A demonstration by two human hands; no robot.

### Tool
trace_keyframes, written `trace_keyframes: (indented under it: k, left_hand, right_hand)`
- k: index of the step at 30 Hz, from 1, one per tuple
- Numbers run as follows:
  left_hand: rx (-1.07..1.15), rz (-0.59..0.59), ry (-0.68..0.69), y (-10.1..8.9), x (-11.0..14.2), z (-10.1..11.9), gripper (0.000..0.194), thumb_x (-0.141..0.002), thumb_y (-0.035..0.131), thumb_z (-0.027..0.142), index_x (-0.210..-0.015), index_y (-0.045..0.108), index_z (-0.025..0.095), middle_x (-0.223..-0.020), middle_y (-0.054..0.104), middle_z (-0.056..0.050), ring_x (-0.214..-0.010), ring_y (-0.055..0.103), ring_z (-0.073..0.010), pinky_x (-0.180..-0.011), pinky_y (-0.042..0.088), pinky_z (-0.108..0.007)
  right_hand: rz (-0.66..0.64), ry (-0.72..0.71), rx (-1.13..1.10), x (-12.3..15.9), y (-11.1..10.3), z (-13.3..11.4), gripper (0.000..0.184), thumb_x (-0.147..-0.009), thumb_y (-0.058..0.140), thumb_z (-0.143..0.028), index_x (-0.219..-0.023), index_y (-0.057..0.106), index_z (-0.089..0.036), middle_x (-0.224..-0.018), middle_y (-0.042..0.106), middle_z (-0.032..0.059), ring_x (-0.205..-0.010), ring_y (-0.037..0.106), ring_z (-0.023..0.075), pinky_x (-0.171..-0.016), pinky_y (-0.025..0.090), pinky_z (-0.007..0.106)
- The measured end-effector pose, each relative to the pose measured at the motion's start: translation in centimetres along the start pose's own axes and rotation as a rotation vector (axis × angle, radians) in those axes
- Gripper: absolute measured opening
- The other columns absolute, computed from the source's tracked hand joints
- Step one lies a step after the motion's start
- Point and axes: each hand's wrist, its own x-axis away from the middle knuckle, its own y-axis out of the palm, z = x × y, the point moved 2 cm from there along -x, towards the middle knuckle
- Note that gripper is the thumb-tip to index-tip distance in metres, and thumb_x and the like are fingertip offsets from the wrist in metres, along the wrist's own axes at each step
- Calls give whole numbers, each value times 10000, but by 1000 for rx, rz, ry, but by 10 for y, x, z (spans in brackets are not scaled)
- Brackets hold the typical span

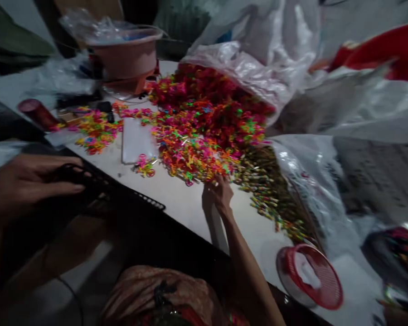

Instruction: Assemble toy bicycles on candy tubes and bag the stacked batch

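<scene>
My left hand (30, 183) is at the left edge of the view, its thumb and fingers closed on a long black strip (129, 192) with a row of holes. The strip slants down to the right along the table's front edge. My right hand (221, 194) reaches to the near edge of a big heap of small bright plastic pieces (193, 156). Its fingers are bent together among the pieces; what they pinch, if anything, is blurred. Beside that heap, to the right, lies a pile of small thin brownish pieces with coloured ends (265, 181).
On the white table (180, 199) lie a pale rectangular block (139, 140), a smaller heap of plastic pieces (98, 131) and a red cylinder (37, 112). A pink tub (125, 56) stands behind. Clear plastic bags (258, 68) border the right. A red basket (326, 276) stands front right.
</scene>
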Motion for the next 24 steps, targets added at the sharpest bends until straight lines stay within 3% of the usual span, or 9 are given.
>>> trace_keyframes:
  k: [2,4,7,8,10,12,15,20,24]
  left_hand:
    - [132,-424,36,49,-29,33,431,-578,615,574,-761,673,187,-700,628,23,-695,557,-161,-616,431,-257]
    - [227,-663,84,102,-58,64,337,-534,626,483,-635,610,162,-592,556,22,-600,493,-124,-559,395,-238]
    - [245,-845,93,173,-94,85,249,-560,586,415,-599,562,170,-503,493,33,-490,435,-108,-481,354,-237]
    - [230,-842,107,189,-103,86,220,-575,579,386,-625,568,172,-513,496,38,-482,438,-108,-478,357,-237]
    - [137,-693,170,210,-116,83,175,-603,575,332,-674,587,172,-573,547,31,-540,503,-130,-523,397,-243]
    - [-6,-434,210,219,-120,77,192,-638,582,298,-778,627,177,-685,622,15,-674,582,-166,-623,446,-258]
    - [-201,-142,192,226,-108,72,291,-720,584,295,-985,656,197,-900,692,-23,-874,632,-206,-780,471,-289]
    - [-326,55,185,241,-73,75,348,-853,512,288,-1157,637,174,-1070,660,-88,-1019,626,-225,-876,462,-305]
    - [-422,81,163,239,-61,77,336,-886,500,323,-1156,642,182,-1019,657,-86,-954,632,-249,-783,475,-330]
  right_hand:
    - [-9,-32,21,4,-4,5,237,-811,517,-304,-968,650,-187,-971,641,77,-734,559,172,-596,329,259]
    - [-27,-60,-7,16,-9,15,192,-828,509,-298,-889,651,-184,-889,645,62,-743,565,171,-608,333,254]
    - [-73,-54,-94,37,-19,38,244,-853,499,-366,-784,643,-183,-799,633,46,-694,566,163,-614,361,256]
    - [-71,-31,-119,42,-23,47,261,-858,495,-384,-805,650,-181,-803,633,45,-670,565,158,-617,375,260]
    - [-17,42,-129,48,-33,63,275,-856,492,-362,-964,658,-172,-893,643,59,-643,563,151,-629,402,272]
    - [73,120,-80,49,-43,72,356,-843,490,-294,-1153,607,-163,-1039,631,94,-667,574,156,-649,422,286]
    - [103,138,31,43,-47,61,397,-860,463,-234,-1236,568,-164,-1150,600,125,-761,599,178,-684,436,293]
    - [-215,-24,192,29,-29,11,347,-925,424,-273,-1234,578,-235,-1100,647,92,-909,619,215,-696,416,281]
    - [-287,-1,274,38,-29,9,430,-931,403,-249,-1356,468,-236,-1213,597,112,-960,609,209,-703,410,280]
